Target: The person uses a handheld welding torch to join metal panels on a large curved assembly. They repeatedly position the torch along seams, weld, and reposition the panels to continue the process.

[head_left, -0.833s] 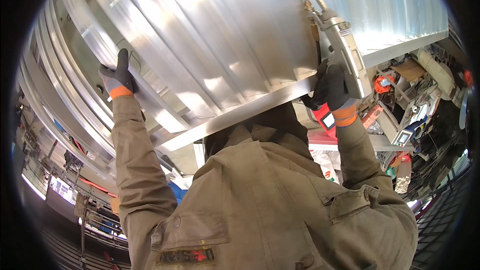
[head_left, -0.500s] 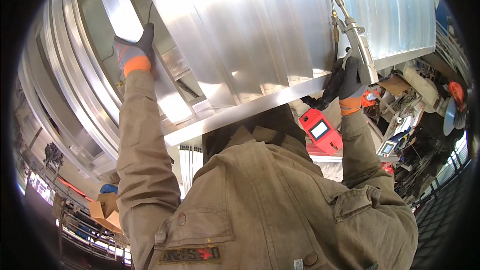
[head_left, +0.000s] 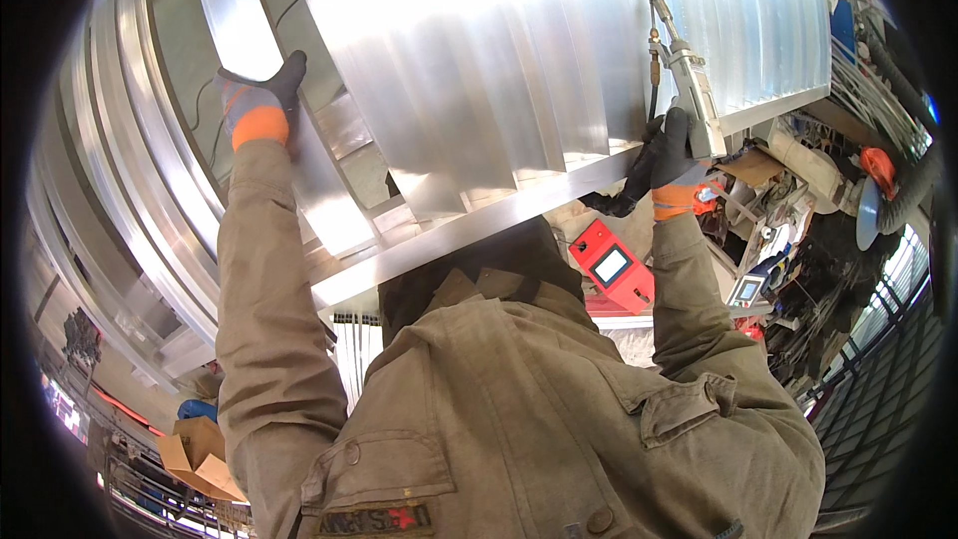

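My left hand, in a grey and orange glove, is closed around a flat, shiny aluminium bar at the upper left. The thumb lies along the bar's right side; some fingertips are hidden behind it. In my gloved right hand is a silver handheld welding gun, its narrow nozzle pointing up and away. A black hose or cable bundle hangs by that hand. Behind the gun spreads a row of aluminium slats, joined along the near side by a straight aluminium rail.
More long aluminium profiles curve down the left side. Under the rail sits a red device with a small screen. At right are a cluttered bench with an orange item and a blue disc. A cardboard box stands lower left.
The whole scene has shifted somewhat left in the picture. My left hand still grips the bar, and my right hand still holds the welding gun, its nozzle slightly lower in view.
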